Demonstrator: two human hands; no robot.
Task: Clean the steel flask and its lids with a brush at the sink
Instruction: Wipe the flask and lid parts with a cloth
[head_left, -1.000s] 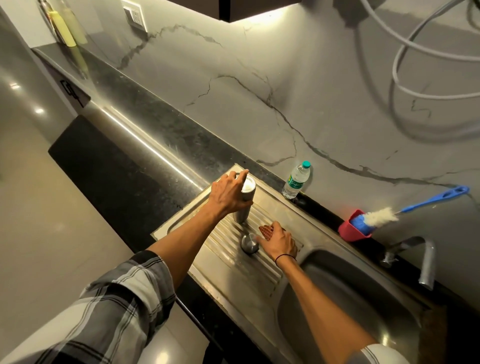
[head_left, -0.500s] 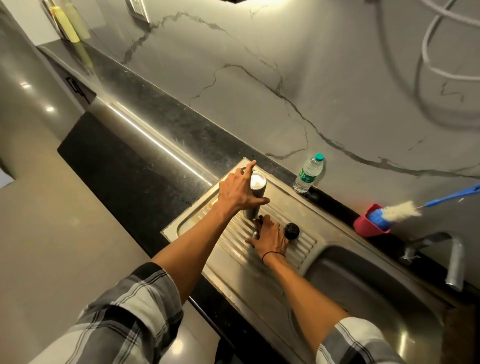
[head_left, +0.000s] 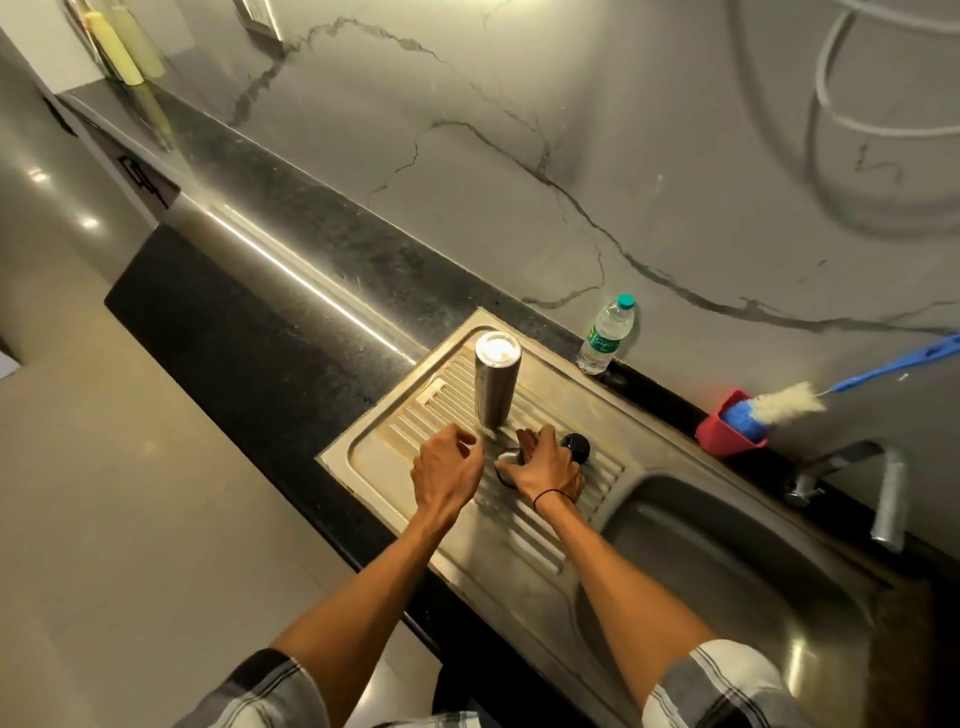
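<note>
Flask (head_left: 496, 379) stands upright and uncapped on the sink's ribbed drainboard (head_left: 540, 540), left hand (head_left: 447, 475) loosely curled and empty beside it, right hand (head_left: 545, 470) gripping a lid (head_left: 506, 460), second lid (head_left: 576, 446) alongside, brush (head_left: 789, 402) untouched, so scrubbing looks unstarted.

A plastic water bottle (head_left: 606, 335) with a teal cap stands on the black counter (head_left: 291, 270) against the marble wall (head_left: 571, 130). A red holder (head_left: 727, 434) sits near the tap (head_left: 883, 488)

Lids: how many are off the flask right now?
2: a steel lid under the right hand on the drainboard, and a black lid just beyond it.
</note>
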